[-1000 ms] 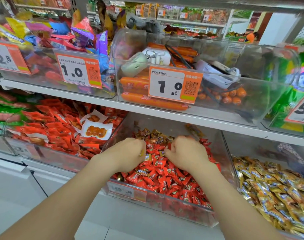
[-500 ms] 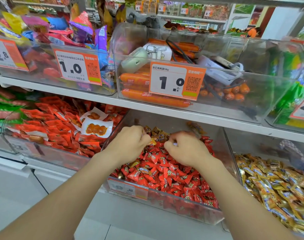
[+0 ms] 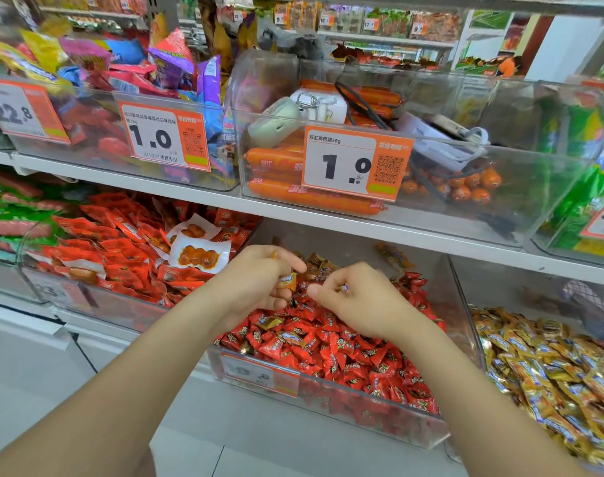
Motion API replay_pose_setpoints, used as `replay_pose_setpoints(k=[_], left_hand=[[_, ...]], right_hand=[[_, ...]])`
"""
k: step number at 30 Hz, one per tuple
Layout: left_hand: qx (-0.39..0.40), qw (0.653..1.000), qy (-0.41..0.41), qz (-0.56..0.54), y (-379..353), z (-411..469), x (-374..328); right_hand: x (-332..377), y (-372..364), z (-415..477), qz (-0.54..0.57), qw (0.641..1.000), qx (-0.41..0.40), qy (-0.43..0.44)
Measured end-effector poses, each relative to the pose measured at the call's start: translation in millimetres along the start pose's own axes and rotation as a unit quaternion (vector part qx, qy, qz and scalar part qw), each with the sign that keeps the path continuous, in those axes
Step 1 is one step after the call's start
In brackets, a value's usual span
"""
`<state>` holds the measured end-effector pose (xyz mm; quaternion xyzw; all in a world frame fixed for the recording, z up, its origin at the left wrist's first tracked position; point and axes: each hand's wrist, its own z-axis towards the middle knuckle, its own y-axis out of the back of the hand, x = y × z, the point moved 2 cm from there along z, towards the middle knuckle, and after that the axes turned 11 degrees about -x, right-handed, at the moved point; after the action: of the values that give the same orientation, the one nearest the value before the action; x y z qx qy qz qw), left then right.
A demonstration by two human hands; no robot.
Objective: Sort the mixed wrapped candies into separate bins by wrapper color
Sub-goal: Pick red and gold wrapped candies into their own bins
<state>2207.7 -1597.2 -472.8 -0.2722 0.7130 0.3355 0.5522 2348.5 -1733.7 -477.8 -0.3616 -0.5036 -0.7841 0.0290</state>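
Up off the red candies (image 3: 328,342) versus a second ago, both hands, mid-frame over centre bin (image 3: 397,425). At left hand (image 3: 255,280): orange-gold candy (image 3: 286,281) pinched between thumb and fingertips. At right hand (image 3: 362,304): curled, thumb on forefinger, cannot tell if holding anything. Lower right: gold candies (image 3: 551,366), next bin.

Tight: white shelf (image 3: 328,220) hangs low over the red candy bin (image 3: 379,413), so room's only over its front lip (image 3: 293,373). Clear side wall (image 3: 463,304) blocks reaching sideways to the gold candies (image 3: 551,373).
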Motion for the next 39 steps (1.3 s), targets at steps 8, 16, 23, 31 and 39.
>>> replay_pose_setpoints(k=[8, 16, 23, 31, 39], left_hand=[[-0.054, 0.983, -0.012, 0.177, 11, -26, -12], [-0.065, 0.878, -0.229, 0.415, 18, -17, 11], [0.044, 0.817, -0.185, 0.544, 12, -18, 19], [0.063, 0.800, -0.207, 0.559, 13, -16, 23], [-0.094, 0.821, -0.293, 0.480, 4, -4, 5]], right_hand=[[14, -8, -21, -0.063, 0.987, 0.118, 0.092], [14, -17, -22, -0.052, 0.988, 0.132, 0.064], [-1, 8, -15, -0.057, 0.994, -0.087, -0.025], [5, -20, 2, -0.145, 0.986, -0.050, 0.072], [-8, -17, 12, -0.301, 0.953, 0.000, 0.019]])
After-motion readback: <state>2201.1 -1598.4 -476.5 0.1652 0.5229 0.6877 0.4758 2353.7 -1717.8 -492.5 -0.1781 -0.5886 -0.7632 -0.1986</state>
